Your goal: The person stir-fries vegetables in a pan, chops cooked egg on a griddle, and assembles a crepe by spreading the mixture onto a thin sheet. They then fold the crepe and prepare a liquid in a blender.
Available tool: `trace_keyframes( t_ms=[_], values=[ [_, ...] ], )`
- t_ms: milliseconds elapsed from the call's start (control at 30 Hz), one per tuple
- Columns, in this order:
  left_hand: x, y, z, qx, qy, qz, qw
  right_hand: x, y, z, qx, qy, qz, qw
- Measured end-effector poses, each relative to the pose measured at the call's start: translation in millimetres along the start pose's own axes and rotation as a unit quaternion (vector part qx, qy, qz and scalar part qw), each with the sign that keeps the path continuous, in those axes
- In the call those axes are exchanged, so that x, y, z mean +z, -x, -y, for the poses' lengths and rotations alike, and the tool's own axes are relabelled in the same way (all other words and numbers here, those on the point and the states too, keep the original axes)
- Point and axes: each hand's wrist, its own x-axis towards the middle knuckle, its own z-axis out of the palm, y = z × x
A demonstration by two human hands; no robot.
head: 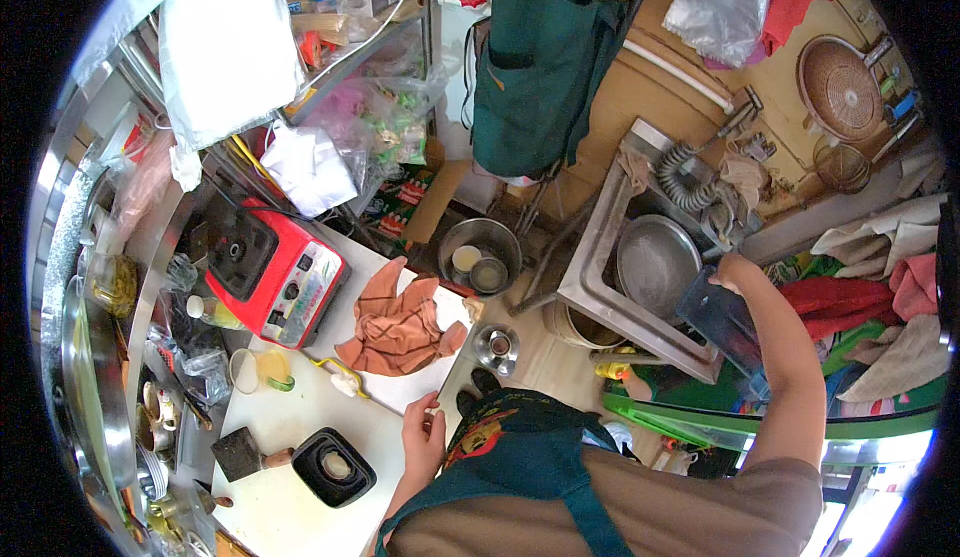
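Observation:
My right hand (729, 272) grips the top of a dark translucent plastic container (712, 317), which is tilted over the right edge of the steel sink (600, 246). A round metal pan (658, 268) lies in the sink beside it, below a tap with a coiled spring hose (684, 174). Hanging by my waist, my left hand (424, 431) holds nothing, its fingers loosely bent. It is near the corner of a white worktop (352, 407). A black square lid with a clear centre cap (334, 467) lies there, next to a square-bladed cleaver (241, 453).
A red blender base (281, 279) and a crumpled orange cloth (401, 321) occupy the worktop's far part. Steel bowls (480, 253) stand low beyond it. Cloths (840, 302) pile up right of the sink. A green apron (532, 92) hangs ahead; a strainer (840, 88) hangs on the wall.

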Motion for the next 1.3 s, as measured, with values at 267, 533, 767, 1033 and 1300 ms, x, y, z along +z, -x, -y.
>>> trace_keyframes(
  t_ms=[267,533,767,1033,1300],
  values=[
    [6.8,-9.3,-8.1,0.04,-0.026,-0.023,0.999,-70.1,157.8,46.5,-0.008,-0.326,-0.29,0.9],
    [2.7,-6.6,-31.5,0.053,-0.03,-0.084,0.995,-109.9,218.7,98.5,-0.292,-0.655,-0.363,0.595],
    [-24.2,24.6,-43.0,0.021,-0.002,-0.189,0.982,-245.6,259.5,242.1,-0.681,-0.671,-0.21,0.206],
    [-67.2,55.3,-52.8,0.017,0.02,-0.318,0.948,-348.0,313.1,430.5,-0.746,-0.635,-0.183,0.087],
    [-102.1,60.3,-38.1,0.027,0.05,-0.333,0.941,-393.1,303.4,504.9,-0.716,-0.636,-0.229,0.174]
  ],
)
